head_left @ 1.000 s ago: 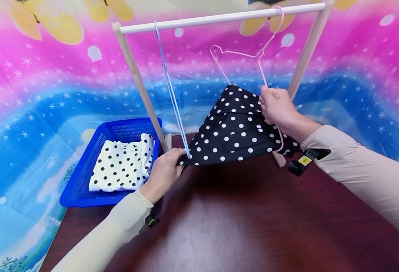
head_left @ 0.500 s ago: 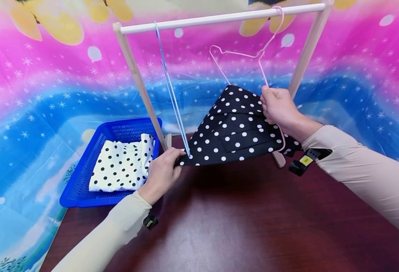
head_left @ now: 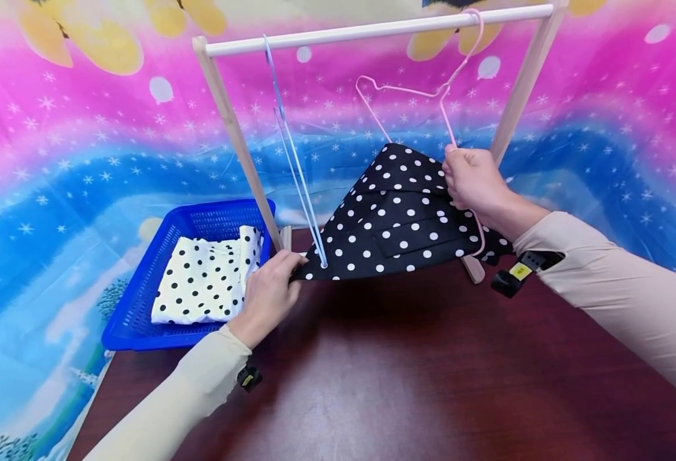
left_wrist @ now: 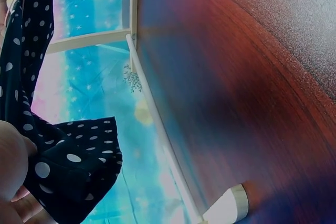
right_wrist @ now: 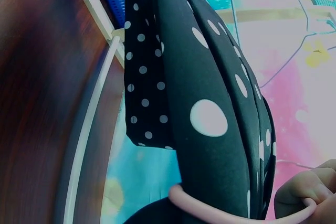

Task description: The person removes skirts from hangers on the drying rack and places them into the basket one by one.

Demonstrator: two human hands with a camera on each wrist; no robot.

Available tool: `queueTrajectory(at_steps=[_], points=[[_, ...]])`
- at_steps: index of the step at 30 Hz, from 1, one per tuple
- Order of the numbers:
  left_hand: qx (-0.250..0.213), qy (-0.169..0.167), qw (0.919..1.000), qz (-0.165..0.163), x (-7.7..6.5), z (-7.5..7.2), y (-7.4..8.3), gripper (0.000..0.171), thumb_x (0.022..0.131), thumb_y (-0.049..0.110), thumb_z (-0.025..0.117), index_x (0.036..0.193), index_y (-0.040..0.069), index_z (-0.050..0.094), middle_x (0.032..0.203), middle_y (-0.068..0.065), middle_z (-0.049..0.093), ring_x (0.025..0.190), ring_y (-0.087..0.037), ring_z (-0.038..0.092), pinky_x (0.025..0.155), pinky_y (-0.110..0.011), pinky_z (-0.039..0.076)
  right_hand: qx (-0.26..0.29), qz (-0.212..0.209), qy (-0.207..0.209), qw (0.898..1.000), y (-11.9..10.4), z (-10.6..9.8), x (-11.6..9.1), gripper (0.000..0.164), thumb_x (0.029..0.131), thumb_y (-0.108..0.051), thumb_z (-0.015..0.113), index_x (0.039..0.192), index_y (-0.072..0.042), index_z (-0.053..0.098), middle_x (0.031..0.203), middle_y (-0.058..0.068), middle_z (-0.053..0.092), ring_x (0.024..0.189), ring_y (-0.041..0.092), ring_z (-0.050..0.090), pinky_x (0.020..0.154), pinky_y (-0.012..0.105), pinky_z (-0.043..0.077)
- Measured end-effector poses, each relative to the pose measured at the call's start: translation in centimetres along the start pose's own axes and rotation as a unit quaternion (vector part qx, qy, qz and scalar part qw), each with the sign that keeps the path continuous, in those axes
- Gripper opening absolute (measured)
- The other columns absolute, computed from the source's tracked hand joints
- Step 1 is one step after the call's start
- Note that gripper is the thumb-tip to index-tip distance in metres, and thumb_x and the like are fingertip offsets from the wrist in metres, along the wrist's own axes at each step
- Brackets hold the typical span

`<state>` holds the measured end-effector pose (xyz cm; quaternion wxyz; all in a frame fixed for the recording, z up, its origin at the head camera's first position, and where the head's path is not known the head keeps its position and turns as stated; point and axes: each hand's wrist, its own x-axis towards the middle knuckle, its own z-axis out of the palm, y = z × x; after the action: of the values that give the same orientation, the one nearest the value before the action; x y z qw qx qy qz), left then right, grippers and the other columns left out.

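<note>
A black garment with white dots (head_left: 395, 218) is draped over the lower part of a pink clothes hanger (head_left: 450, 105), whose hook sits on the rack's rail. My left hand (head_left: 270, 291) pinches the garment's lower left corner; in the left wrist view the thumb (left_wrist: 13, 156) lies over the dotted cloth (left_wrist: 73, 158). My right hand (head_left: 479, 182) grips the hanger's side at the cloth's right edge. In the right wrist view the pink hanger tube (right_wrist: 231, 213) runs into the curled right hand (right_wrist: 307, 192). Blue hanger wires (head_left: 300, 179) hang in front of the garment's left corner.
A wooden rack with a white rail (head_left: 338, 38) stands on the dark red table (head_left: 372, 371). Left of it is a blue basket (head_left: 121, 320) with a folded white, black-dotted cloth (head_left: 200, 282). A patterned backdrop (head_left: 84, 128) surrounds the table.
My left hand has shifted a little left, drawing the garment's corner along, so more black cloth shows left of the blue wires' lower end. The right hand stays almost in place.
</note>
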<state>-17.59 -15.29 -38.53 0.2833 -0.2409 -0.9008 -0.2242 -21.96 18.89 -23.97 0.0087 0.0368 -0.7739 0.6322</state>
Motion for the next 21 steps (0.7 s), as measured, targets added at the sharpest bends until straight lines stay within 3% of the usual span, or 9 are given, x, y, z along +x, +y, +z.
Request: queueTrajectory(at_steps=[8,21], points=[[0.005,0.006,0.9999,0.012,0.18,-0.07,-0.29,0.035,0.075,-0.007,0.067,0.104,0.013,0.071,0.101,-0.003,0.071,0.079,-0.027,0.071,0.054,-0.043,0.052,-0.009,-0.001,-0.002,1.000,-0.06,-0.18,0.02,0.054,0.108,-0.045,0.032,0.064,-0.015,0.038,0.047,-0.009,0.029,0.040,0.007,0.023,0.041,0.026,0.019],[-0.003,-0.005,0.9999,-0.013,0.28,-0.57,-0.55,0.035,0.077,-0.006,0.066,0.106,0.014,0.072,0.102,-0.003,0.072,0.083,-0.029,0.071,0.058,-0.045,0.054,-0.031,0.006,0.011,0.999,-0.03,-0.36,-0.05,0.051,0.109,-0.044,0.032,0.069,-0.015,0.043,0.048,-0.010,0.033,0.041,0.005,0.027,0.039,0.023,0.024]])
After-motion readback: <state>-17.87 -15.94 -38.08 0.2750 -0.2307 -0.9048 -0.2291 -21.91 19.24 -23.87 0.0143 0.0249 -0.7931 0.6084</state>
